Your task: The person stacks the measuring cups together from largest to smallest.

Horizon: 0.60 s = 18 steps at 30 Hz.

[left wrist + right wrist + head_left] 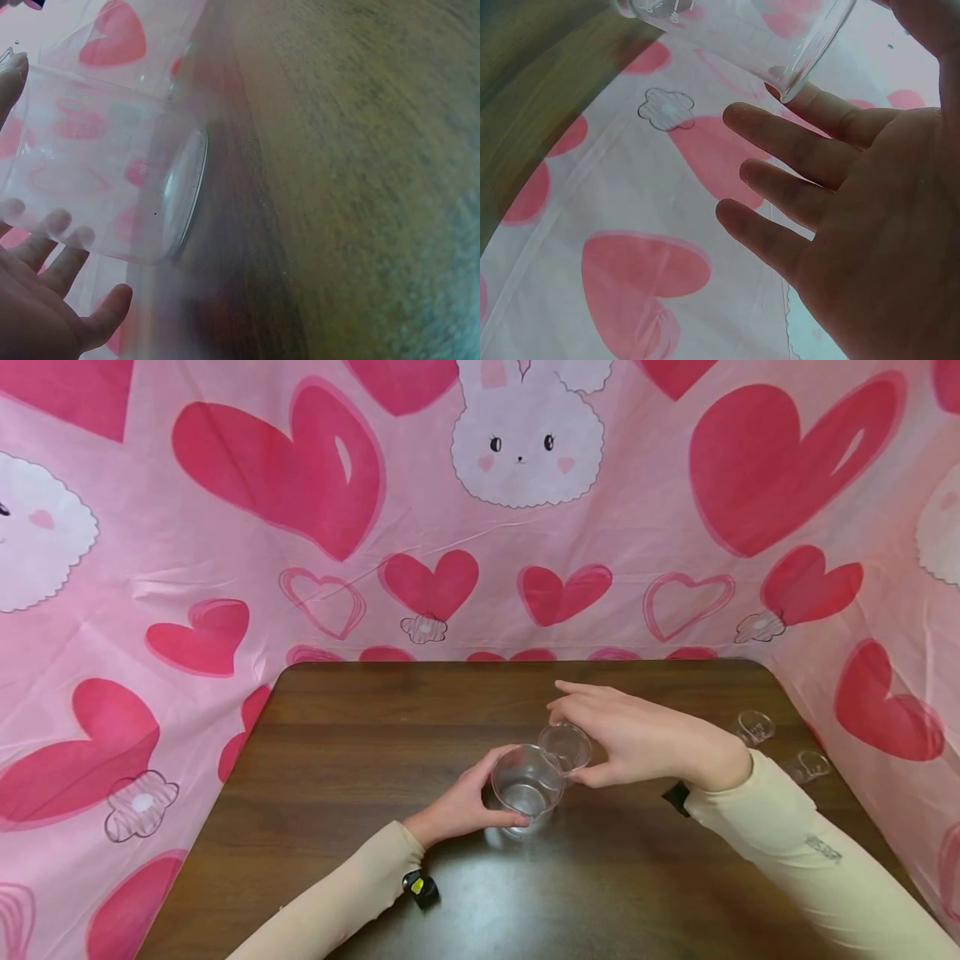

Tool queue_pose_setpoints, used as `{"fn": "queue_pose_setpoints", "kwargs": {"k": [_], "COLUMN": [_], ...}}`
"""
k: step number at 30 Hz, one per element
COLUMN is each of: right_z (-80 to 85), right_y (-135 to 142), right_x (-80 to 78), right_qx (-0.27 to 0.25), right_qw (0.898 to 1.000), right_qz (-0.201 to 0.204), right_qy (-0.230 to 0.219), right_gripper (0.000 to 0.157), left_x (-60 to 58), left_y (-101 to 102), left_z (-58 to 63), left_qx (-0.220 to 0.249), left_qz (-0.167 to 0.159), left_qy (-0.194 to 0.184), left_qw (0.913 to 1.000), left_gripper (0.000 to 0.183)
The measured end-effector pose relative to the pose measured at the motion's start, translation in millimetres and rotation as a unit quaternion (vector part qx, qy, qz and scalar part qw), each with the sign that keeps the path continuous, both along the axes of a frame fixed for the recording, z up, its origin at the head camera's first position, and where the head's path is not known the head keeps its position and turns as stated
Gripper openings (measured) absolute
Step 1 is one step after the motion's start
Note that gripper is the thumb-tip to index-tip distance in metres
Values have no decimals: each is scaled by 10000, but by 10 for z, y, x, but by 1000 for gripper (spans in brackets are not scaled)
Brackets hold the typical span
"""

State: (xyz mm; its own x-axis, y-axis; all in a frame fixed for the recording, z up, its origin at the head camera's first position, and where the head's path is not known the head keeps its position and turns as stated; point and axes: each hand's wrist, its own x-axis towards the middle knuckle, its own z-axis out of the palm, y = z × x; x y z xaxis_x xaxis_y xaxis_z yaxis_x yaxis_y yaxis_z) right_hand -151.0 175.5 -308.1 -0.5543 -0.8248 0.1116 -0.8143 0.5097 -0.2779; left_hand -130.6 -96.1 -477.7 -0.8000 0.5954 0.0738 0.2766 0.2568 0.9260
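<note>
My left hand [467,800] holds a large clear beaker [528,777] by its sides, thumb in front and fingers behind. In the left wrist view the same beaker [105,165] shows a plain see-through wall, its base close over the wood. To its right, my right hand [637,737] pinches a smaller clear beaker [566,747] at the rim between thumb and index finger. The two rims overlap in the head view. Printed measuring marks show on the smaller beaker [735,30] in the right wrist view, where the other fingers spread away from it.
Two more small clear beakers with markings, a farther one [754,727] and a nearer one [810,766], stand at the table's right side, partly behind the right forearm. A pink cloth [450,527] with hearts rises along the back and sides of the dark wooden table [337,760].
</note>
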Motion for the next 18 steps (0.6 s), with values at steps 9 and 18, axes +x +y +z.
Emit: {"fn": "queue_pose_setpoints", "kwargs": {"k": [9, 18], "right_z": [-88, -201], "right_y": [-121, -206], "right_x": [-10, -28], "right_qx": [58, 158], "right_qw": [9997, 9988], "right_qz": [244, 458], "right_qy": [-13, -25], "right_gripper": [51, 54], "left_x": [6, 2], "left_y": [-2, -5], "left_z": [-4, -34], "left_qx": [-12, -51], "left_qz": [11, 16], "left_qy": [65, 57], "left_qw": [10000, 10000], "left_gripper": [94, 94]}}
